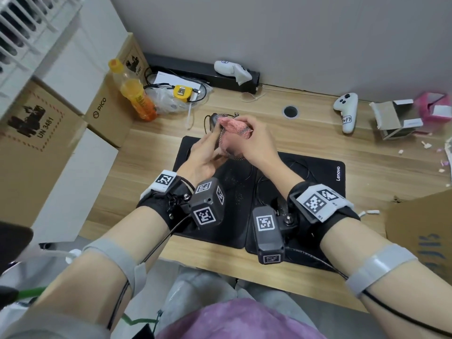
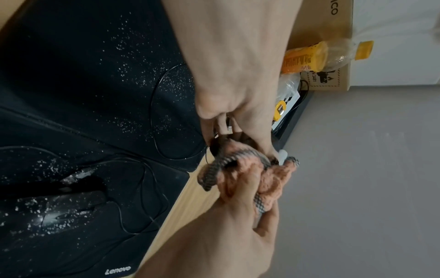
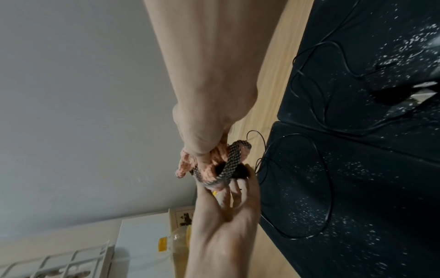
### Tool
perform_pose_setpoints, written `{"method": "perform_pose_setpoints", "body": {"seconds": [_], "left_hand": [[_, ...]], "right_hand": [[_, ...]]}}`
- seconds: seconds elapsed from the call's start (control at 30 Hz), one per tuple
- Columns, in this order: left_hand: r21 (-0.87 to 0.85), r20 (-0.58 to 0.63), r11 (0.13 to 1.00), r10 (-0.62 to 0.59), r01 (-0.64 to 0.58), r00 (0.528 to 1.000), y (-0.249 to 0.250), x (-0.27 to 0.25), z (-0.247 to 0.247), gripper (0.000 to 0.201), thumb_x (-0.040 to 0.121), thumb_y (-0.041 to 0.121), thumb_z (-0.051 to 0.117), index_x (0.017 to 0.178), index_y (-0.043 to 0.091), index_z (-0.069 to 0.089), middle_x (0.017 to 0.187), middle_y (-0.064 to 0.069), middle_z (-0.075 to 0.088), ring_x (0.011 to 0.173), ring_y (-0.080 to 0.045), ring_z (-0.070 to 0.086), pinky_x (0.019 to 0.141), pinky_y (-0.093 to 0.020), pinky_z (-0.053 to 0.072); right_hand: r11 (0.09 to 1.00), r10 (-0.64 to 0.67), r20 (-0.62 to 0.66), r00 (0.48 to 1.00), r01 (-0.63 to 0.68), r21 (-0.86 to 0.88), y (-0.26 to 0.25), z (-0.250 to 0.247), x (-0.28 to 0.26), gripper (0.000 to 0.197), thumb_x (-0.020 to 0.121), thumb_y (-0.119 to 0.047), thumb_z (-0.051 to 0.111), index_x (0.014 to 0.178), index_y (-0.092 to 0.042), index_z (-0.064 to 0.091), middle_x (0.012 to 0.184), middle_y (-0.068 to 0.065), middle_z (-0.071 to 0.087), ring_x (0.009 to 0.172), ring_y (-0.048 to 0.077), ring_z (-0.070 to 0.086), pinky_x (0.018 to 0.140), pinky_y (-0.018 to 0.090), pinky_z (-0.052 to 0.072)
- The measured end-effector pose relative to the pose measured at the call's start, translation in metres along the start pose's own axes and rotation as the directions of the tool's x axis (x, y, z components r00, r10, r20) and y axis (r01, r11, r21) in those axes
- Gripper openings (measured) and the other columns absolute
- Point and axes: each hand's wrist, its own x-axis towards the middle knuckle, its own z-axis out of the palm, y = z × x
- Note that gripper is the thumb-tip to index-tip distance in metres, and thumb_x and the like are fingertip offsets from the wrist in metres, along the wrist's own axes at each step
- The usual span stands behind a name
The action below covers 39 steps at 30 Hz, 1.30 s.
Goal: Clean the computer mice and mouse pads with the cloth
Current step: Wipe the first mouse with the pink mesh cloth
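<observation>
Left pad (image 1: 210, 192): black, flat on the counter (image 1: 151, 152), scattered with white specks, a loop of thin cable lying on it. Looks unwiped.

Left hand (image 1: 203, 155): raised over the far edge of the left pad, fingers curled round a small dark mouse (image 1: 214, 118), cable trailing from it down towards the pad. Most of the mouse is hidden by fingers and cloth, so how clean it is cannot be told.

Cloth (image 1: 234, 129): pink with a grey checked border, bunched and pressed against the held mouse.

Right hand (image 1: 254, 143): fingers closed round the wad of cloth, working it on the mouse. The right wrist view shows the checked border wrapped over the mouse's dark body.

Second mouse (image 2: 69, 212): sits on the Lenovo pad (image 1: 325, 182) near the counter's front edge, mostly hidden behind the right wrist in the head view. The left wrist view shows it thickly flecked with white. Untouched, by the look of it.

Lenovo pad: to the right, touching or slightly overlapping the left one, equally speckled, with more cable across it.

Judgement: early in the job. First mouse is under the cloth now; the second mouse and both pads remain. Cables lying on the pads will likely need shifting before the pads can be wiped.
</observation>
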Motion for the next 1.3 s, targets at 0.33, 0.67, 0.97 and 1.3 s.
{"method": "perform_pose_setpoints", "body": {"seconds": [0.33, 0.67, 0.97, 1.3], "left_hand": [[0.248, 0.282, 0.967, -0.018, -0.055, 0.959, 0.0, -0.007, -0.019, 0.025, 0.093, 0.022, 0.064, 0.118, 0.022, 0.061, 0.081, 0.013, 0.071, 0.062, 0.0, 0.062, 0.065, -0.021, 0.052], [0.073, 0.114, 0.997, 0.011, -0.02, 0.993, 0.016, -0.001, -0.024, 0.04, 0.096, 0.041, 0.055, 0.125, 0.013, 0.06, 0.114, -0.009, 0.067, 0.101, -0.023, 0.063, 0.094, -0.041, 0.054], [-0.099, 0.159, 0.993, -0.052, 0.068, 0.986, 0.029, -0.003, -0.03, 0.042, 0.103, 0.034, 0.037, 0.131, 0.009, 0.054, 0.117, -0.016, 0.063, 0.088, -0.026, 0.065, 0.08, -0.036, 0.056], [-0.106, 0.117, 0.994, 0.01, 0.002, 0.993, 0.021, -0.007, -0.016, 0.037, 0.105, 0.031, 0.037, 0.128, 0.01, 0.058, 0.122, -0.012, 0.065, 0.098, -0.019, 0.064, 0.081, -0.031, 0.054]], "right_hand": [[0.994, 0.072, -0.093, 0.993, -0.064, 0.086, -0.018, -0.002, 0.037, 0.026, 0.078, -0.023, 0.073, 0.102, -0.03, 0.065, 0.089, -0.014, 0.067, 0.091, 0.016, 0.067, 0.079, 0.047, 0.058], [0.971, 0.188, -0.047, 0.981, -0.178, 0.159, -0.003, -0.003, 0.045, 0.031, 0.087, -0.013, 0.069, 0.116, -0.016, 0.06, 0.085, 0.002, 0.069, 0.055, 0.013, 0.063, 0.054, 0.027, 0.055], [0.962, 0.198, -0.184, 0.963, -0.155, 0.225, 0.005, -0.001, 0.041, 0.027, 0.087, -0.007, 0.061, 0.098, -0.03, 0.056, 0.097, -0.005, 0.066, 0.082, 0.013, 0.066, 0.071, 0.019, 0.055], [0.989, -0.143, 0.075, 0.987, 0.144, -0.012, -0.019, 0.026, 0.019, 0.022, 0.08, -0.038, 0.072, 0.097, -0.024, 0.07, 0.103, -0.009, 0.069, 0.101, 0.01, 0.061, 0.089, 0.029, 0.048]]}}
